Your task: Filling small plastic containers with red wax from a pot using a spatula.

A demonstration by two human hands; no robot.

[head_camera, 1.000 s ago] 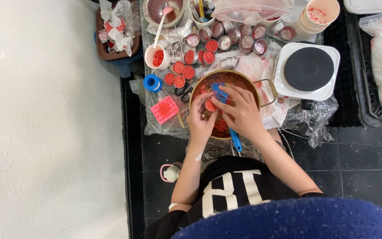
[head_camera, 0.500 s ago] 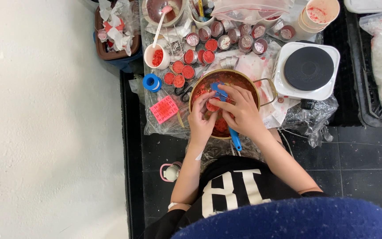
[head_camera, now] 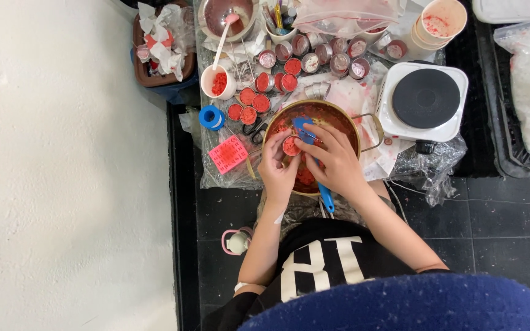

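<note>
— Back row, what's listed?
— One metal bowl [head_camera: 225,13] with a spoon in it; one row of small round tins [head_camera: 332,52], partly filled; one stack of paper cups [head_camera: 440,23], red-stained inside.
— Right side?
— One white hotplate [head_camera: 426,101], black disc on top; crumpled clear plastic [head_camera: 427,168] just beside it.
— Left?
— One white cup of red bits [head_camera: 218,83]; red-filled tins [head_camera: 246,105]; one blue tape roll [head_camera: 211,117]; one pink grid mould [head_camera: 227,154]. On the floor, one pink-rimmed bottle [head_camera: 237,241].
</note>
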